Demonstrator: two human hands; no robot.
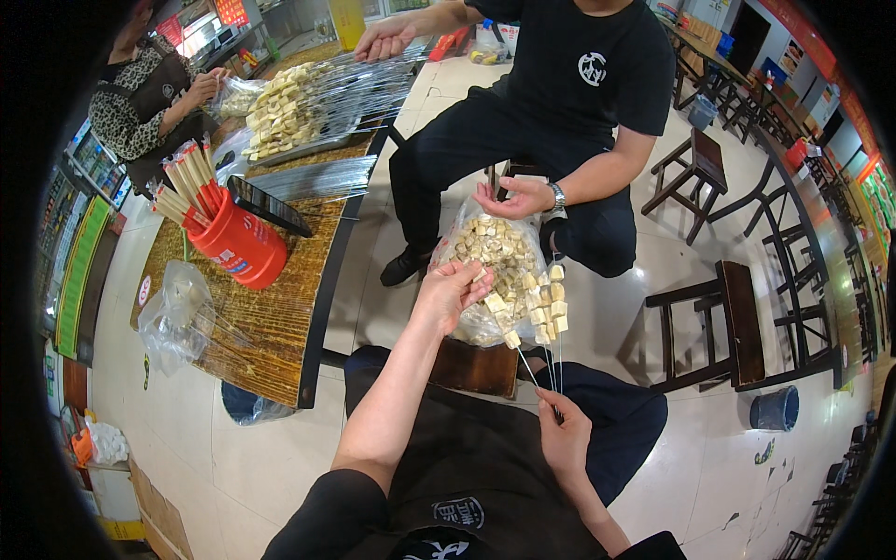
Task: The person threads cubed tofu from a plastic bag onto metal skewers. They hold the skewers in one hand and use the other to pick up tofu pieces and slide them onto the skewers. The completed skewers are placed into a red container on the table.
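Note:
My right hand (565, 430) grips the lower ends of several metal skewers, whose upper parts carry pale cubes (553, 308) of food, possibly tofu. One of these skewers leans left, with cubes spaced along it. My left hand (458, 290) is over a clear plastic bag (448, 245) full of loose cubes (500, 248), its thumb and fingers pinched together around a pale cube near the top of that skewer. The bag rests on a dark wooden stool (476, 367) between me and a seated co-worker.
The co-worker's hand (514, 198) is just above the bag. On the wooden table (280, 343) at left stand a red chopstick container (238, 245), a phone (268, 205), bare skewers (315, 178) and a tray of filled skewers (308, 148). Another person stands behind it. Stools are at right.

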